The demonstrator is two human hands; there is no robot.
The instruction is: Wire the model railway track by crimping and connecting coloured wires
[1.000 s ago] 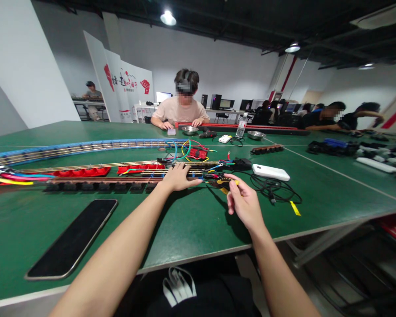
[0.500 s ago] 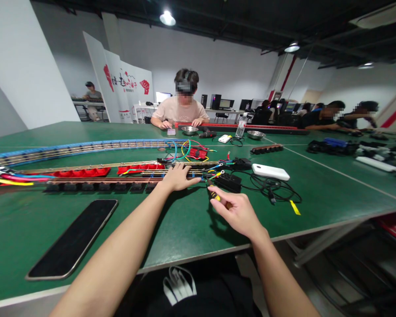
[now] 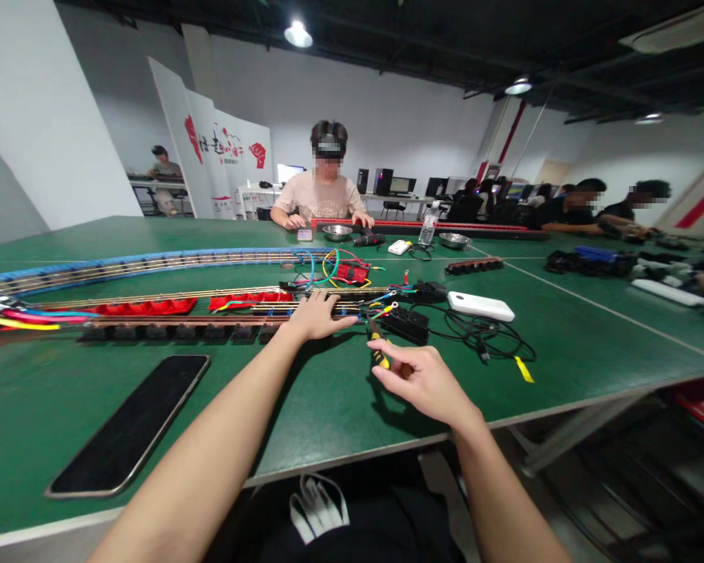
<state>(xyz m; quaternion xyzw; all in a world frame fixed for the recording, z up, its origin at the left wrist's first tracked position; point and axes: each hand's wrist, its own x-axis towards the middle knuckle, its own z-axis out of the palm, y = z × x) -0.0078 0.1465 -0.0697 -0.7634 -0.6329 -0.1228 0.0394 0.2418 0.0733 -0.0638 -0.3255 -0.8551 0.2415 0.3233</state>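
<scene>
My left hand [image 3: 315, 316] lies palm down with fingers spread across the right end of some slot-car-like track pieces with metal rails. Between the thumb and fingers of my right hand [image 3: 425, 379] is a screwdriver [image 3: 380, 356] with a yellow and black handle. Its far end points at the track end beside my left thumb, where a blue part shows; whether it touches, I cannot tell. Coloured wires with ring terminals [image 3: 389, 310] stick out just beyond. A black box [image 3: 407, 324] lies to their right, and a brown-railed track on black supports [image 3: 170, 328] stretches leftward.
A dark phone [image 3: 132, 426] lies front left. On the right are a white power bank [image 3: 481, 306], a coiled black cable [image 3: 498, 340] and a yellow tag [image 3: 525, 369]. Blue curved track [image 3: 152, 264], metal bowls [image 3: 337, 232] and a bottle [image 3: 429, 225] stand farther back. A person [image 3: 322, 191] sits opposite.
My right hand has drawn slightly back towards me, and more of the screwdriver's handle shows. My left hand stays in place. The person opposite has raised their head a little.
</scene>
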